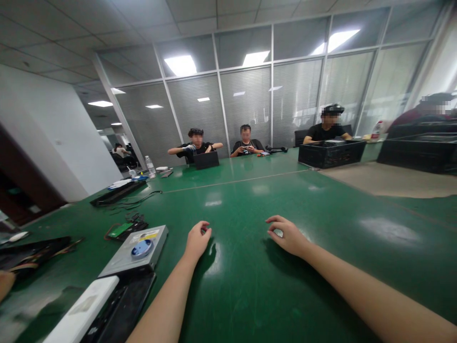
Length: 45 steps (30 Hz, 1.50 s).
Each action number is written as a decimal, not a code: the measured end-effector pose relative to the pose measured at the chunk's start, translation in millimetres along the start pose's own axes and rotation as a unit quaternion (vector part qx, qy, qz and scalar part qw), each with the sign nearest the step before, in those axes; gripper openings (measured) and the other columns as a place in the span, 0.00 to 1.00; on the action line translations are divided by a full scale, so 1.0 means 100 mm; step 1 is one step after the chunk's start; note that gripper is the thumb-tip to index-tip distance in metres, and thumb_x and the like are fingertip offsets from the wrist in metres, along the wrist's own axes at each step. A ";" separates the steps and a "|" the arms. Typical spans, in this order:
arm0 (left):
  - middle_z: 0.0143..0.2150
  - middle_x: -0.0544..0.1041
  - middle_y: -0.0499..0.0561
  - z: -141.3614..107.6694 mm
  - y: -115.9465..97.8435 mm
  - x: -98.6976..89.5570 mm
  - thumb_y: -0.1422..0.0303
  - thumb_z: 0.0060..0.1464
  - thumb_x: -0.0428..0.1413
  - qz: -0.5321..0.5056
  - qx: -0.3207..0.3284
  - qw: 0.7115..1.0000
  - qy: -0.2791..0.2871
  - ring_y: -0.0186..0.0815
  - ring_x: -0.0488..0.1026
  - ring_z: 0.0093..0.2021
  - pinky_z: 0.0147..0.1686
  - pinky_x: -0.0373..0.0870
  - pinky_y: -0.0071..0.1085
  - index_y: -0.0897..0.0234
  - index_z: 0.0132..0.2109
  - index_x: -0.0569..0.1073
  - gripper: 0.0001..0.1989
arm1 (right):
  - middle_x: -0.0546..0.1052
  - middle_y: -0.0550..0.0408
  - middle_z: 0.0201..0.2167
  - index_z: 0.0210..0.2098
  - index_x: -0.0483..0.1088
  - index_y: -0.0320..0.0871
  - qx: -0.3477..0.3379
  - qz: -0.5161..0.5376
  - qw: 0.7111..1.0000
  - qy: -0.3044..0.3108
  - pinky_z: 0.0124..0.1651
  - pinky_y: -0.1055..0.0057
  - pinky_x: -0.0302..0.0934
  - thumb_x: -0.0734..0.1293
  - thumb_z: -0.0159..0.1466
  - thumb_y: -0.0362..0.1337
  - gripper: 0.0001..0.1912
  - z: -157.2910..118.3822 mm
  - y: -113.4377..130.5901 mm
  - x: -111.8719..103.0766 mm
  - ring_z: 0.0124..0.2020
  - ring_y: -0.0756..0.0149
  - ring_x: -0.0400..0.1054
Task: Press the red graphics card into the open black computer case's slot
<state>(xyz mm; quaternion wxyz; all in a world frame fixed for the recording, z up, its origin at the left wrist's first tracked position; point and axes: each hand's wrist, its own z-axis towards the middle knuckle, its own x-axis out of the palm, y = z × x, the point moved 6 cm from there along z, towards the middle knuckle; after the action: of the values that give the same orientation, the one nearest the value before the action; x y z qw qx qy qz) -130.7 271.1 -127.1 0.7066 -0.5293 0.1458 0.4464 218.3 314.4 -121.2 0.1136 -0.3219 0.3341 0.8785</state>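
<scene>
My left hand [199, 241] hovers just above the green tabletop [235, 286], casting a shadow beside it. Its fingers are loosely curled, with a small gap at the thumb and nothing visible in them. Opposite it, my right hand [288, 237] is also over the table, thumb and fingers bent and apart, holding nothing. Bare tabletop lies between the two hands. Closest to my left hand is a silver optical drive [117, 252] with a blue round piece [142, 248] on top.
On the left are a white bar-shaped piece [84, 309], a green circuit board [120, 230] and a water bottle [150, 166]. Several people sit across the table. Black crates [330, 155] stand at the right, near a brown sheet [392, 178].
</scene>
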 end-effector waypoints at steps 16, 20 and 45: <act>0.33 0.76 0.48 0.02 0.08 -0.07 0.64 0.53 0.54 0.051 -0.026 0.998 -0.038 0.37 0.73 0.32 0.37 0.66 0.32 0.59 0.46 0.73 0.13 | 0.75 0.48 0.47 0.30 0.71 0.45 -0.021 0.007 0.999 -0.031 0.54 0.57 0.65 0.65 0.63 0.33 0.05 0.01 0.05 -0.05 0.48 0.59 0.71; 0.33 0.76 0.48 0.03 0.09 -0.09 0.64 0.53 0.54 0.036 -0.032 0.998 -0.052 0.37 0.72 0.32 0.38 0.66 0.33 0.59 0.44 0.74 0.12 | 0.75 0.48 0.46 0.31 0.71 0.45 -0.028 0.009 0.999 -0.043 0.52 0.58 0.66 0.65 0.63 0.33 0.05 0.00 0.05 -0.04 0.48 0.59 0.71; 0.50 0.75 0.55 0.11 0.64 -0.24 0.50 0.61 0.46 -0.209 -0.135 0.936 -0.250 0.41 0.71 0.52 0.55 0.65 0.40 0.61 0.49 0.71 0.22 | 0.66 0.39 0.62 0.62 0.62 0.43 -0.140 -0.114 0.984 -0.009 0.63 0.51 0.54 0.73 0.56 0.56 0.42 1.14 0.82 -0.09 0.62 0.45 0.59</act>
<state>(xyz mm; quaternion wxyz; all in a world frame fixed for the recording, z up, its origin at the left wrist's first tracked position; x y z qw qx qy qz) -197.1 271.8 -145.7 0.7194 -0.5094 -0.2115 0.4221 135.6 328.0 -8.1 0.1702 -0.3625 0.1679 0.9008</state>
